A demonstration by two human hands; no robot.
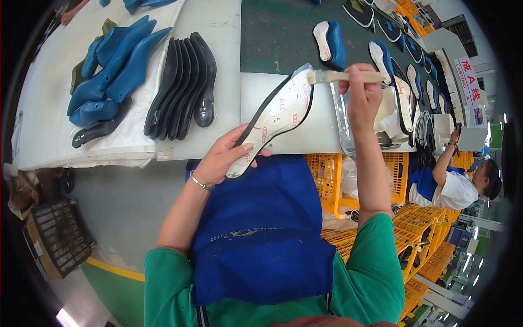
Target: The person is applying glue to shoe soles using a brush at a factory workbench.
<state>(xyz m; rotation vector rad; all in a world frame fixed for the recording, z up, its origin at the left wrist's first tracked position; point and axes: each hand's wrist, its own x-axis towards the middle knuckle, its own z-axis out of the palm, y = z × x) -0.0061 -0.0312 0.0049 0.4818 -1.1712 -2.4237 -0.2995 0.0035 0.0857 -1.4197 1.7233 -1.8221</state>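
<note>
My left hand (220, 155) is closed around the narrow end of a white insole (278, 117) with red print and a black rim, held at a slant above the table's front edge. A bit of blue shows at its far tip, like the blue of the shoe lasts nearby; its underside is hidden. My right hand (362, 103) grips a flat brush (348, 77) by its pale wooden handle. The brush's bristles touch the insole near its far, wide end. Below my right hand sits a metal tray (344, 128) with pale contents.
Black soles (177, 90) stand in a row to the left, beside a pile of blue shoe lasts (111, 65). On the green surface (278, 38) lie more lasts with white insoles. Orange crates (327, 185) are under the table's right side. A co-worker (455, 182) stands far right.
</note>
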